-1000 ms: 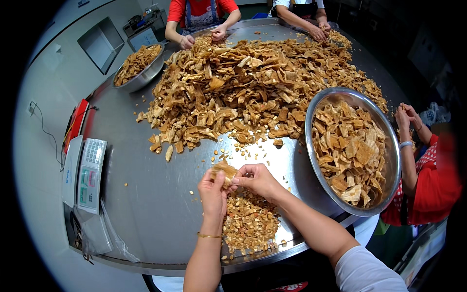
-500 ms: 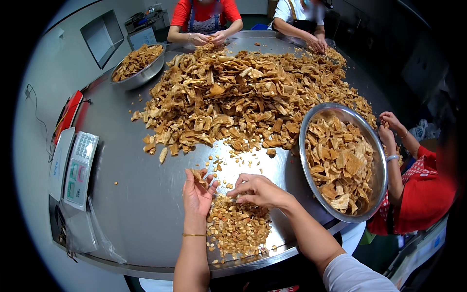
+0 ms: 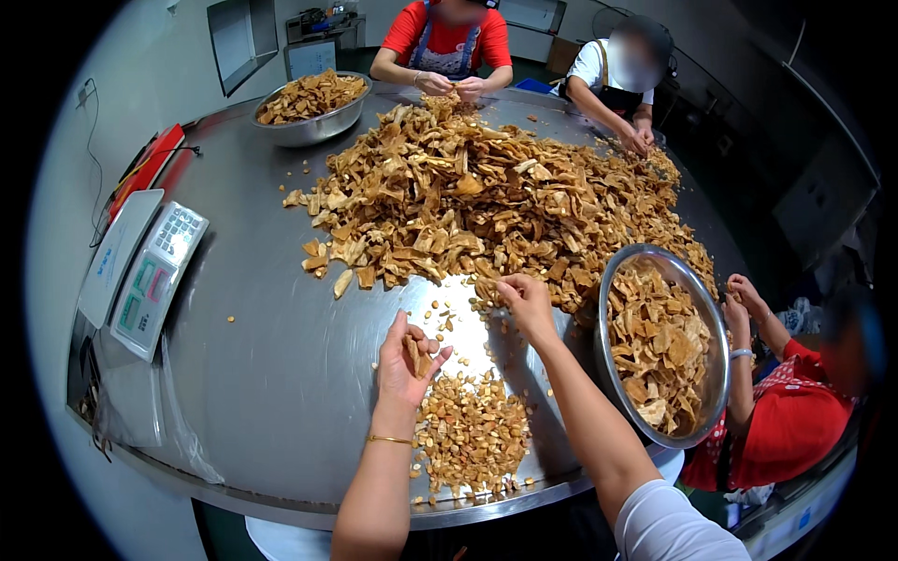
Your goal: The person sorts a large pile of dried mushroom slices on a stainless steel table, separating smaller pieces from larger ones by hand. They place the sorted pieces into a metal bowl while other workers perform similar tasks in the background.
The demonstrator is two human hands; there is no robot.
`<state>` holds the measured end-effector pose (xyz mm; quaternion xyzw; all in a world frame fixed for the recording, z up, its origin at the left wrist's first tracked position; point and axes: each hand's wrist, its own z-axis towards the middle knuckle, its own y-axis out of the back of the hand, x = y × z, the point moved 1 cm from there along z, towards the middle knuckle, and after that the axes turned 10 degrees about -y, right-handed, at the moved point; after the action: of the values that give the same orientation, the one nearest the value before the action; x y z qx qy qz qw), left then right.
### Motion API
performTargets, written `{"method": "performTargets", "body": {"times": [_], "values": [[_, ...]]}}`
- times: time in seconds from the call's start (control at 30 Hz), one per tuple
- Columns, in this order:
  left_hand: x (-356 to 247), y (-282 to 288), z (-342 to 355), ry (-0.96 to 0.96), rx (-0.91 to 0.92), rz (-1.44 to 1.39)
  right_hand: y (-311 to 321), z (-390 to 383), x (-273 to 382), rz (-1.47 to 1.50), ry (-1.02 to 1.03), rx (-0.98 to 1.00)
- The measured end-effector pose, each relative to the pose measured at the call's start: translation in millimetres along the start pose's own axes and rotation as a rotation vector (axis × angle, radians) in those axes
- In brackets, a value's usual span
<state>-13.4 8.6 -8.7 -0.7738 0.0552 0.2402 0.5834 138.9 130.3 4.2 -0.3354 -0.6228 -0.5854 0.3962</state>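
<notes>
My left hand (image 3: 404,366), with a gold bangle on its wrist, is curled round a folded, dried tan piece (image 3: 416,357) above the table. My right hand (image 3: 531,307) reaches to the near edge of a large heap of dried brown pieces (image 3: 458,196). Its thumb and fingertips pinch a curled piece (image 3: 485,292) there. Below my hands lies a pile of small pale-yellow and brown bits (image 3: 472,432), like seeds or kernels. A few similar bits are scattered between this pile and the heap.
A steel bowl (image 3: 722,374) of dried pieces stands at the right, another bowl (image 3: 313,128) at the far left. A white scale (image 3: 150,280) and clear plastic bag (image 3: 140,402) lie left on the metal table (image 3: 271,374). Three other people work around it.
My right hand has left the small bits and moved forward to the heap's edge, where it grips a piece. My left hand keeps its piece, turned more upright. The view has shifted.
</notes>
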Motion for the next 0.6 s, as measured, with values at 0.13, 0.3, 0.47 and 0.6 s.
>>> {"method": "performTargets", "body": {"times": [0.13, 0.3, 0.47, 0.6], "values": [[7, -3, -2, -0.046, 0.009, 0.586, 11, -40, 14, 0.652, -0.517, 0.383], [19, -10, -5, 0.061, 0.075, 0.663, 7, -69, 3, 0.648, -0.475, 0.551], [21, -11, -6, -0.153, 0.022, 0.765, 3, -73, -6, 0.455, -0.272, 0.554], [23, -18, -8, -0.185, 0.019, 0.724, 15, -64, -5, 0.250, -0.320, 0.509]]}}
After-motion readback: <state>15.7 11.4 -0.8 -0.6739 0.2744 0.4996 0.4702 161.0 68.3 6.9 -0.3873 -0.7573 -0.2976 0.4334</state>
